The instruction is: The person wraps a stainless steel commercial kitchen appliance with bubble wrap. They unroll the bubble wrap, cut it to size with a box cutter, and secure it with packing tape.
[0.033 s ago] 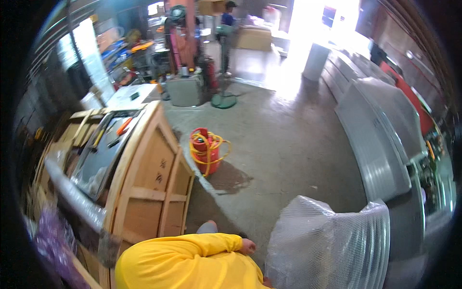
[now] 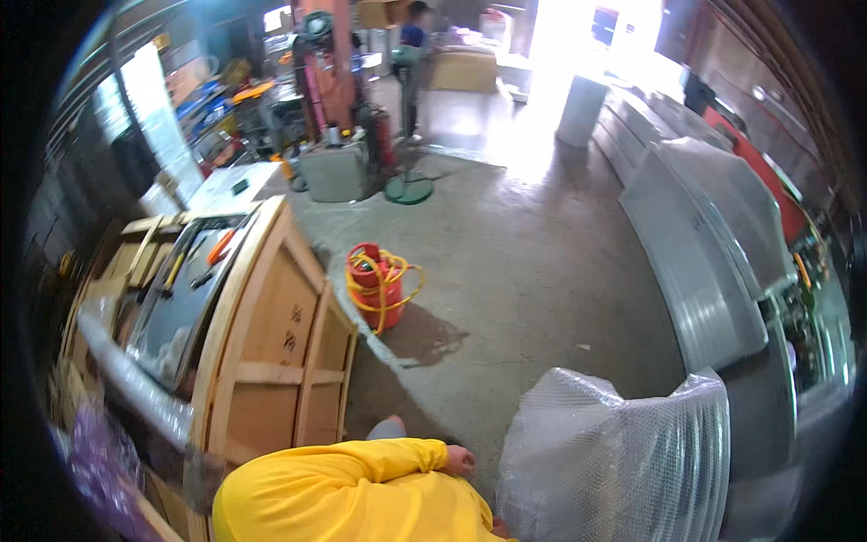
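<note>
My left hand, at the end of a yellow sleeve, is held in front of me at the lower middle with its fingers curled in. Whatever it may hold is hidden. Only a sliver of my right hand shows at the bottom edge, beside the bubble-wrapped panel; its fingers are out of sight, and I cannot tell whether it touches the wrap. The clear bubble wrap covers a large, curved, pale piece standing at my right. A grey-clad knee shows past my left arm.
To the left stands a wooden crate with tools lying on top. A red gas cylinder with a coiled yellow hose is on the floor ahead. Wrapped panels line the right side. A green-based stand fan and a person are farther off.
The view has swung slightly, so the crate, cylinder and background sit a little farther left. My hands and the bubble-wrapped panel stay nearly where they were.
</note>
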Available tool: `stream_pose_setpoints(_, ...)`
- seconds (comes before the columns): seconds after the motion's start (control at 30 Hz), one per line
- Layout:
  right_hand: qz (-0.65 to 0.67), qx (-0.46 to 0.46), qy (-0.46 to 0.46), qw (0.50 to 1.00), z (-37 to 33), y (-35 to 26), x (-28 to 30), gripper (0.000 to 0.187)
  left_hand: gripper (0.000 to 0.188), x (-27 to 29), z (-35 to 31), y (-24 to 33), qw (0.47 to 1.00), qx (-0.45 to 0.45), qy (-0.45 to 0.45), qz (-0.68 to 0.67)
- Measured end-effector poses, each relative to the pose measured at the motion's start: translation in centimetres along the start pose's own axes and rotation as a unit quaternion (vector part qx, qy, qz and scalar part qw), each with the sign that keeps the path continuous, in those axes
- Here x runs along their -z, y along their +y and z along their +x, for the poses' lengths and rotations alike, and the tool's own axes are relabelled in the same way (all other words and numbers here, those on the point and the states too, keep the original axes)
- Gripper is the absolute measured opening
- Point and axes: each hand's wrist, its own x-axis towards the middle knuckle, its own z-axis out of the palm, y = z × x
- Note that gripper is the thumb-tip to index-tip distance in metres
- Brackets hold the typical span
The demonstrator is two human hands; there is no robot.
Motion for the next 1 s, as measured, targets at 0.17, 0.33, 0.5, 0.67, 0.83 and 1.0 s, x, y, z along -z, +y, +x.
stream_pose_setpoints(0.17,0.079,-0.04,0.002,0.996,1.0,0.0,-0.3,0.062,0.045,9.1,0.2,-4.3,0.998,0.06,-0.004,-0.007)
stream_pose_setpoints(0.33,0.049,0.056,0.03,0.997,1.2,-5.7,-4.9,0.074,0.046,12.9,6.4,-6.3,0.974,-0.076,-0.188,0.101)
stream_pose_setpoints(0.5,0.174,-0.026,0.158,0.972,0.9,-15.9,-10.5,0.067,0.044,10.6,11.7,-6.6,0.815,-0.295,-0.389,0.313)
stream_pose_setpoints(0.67,0.303,-0.226,0.196,0.905,2.1,-20.5,-16.9,0.057,0.039,10.6,12.2,-9.9,0.708,-0.335,-0.429,0.449)
stream_pose_setpoints(0.83,0.345,-0.262,0.379,0.818,6.0,-23.9,-21.2,0.036,0.038,12.1,10.6,-10.0,0.731,-0.252,-0.397,0.494)
stream_pose_setpoints(1.0,0.218,-0.243,0.441,0.836,6.0,-24.9,-20.9,0.026,0.036,14.9,7.6,-7.8,0.741,-0.249,-0.399,0.48)
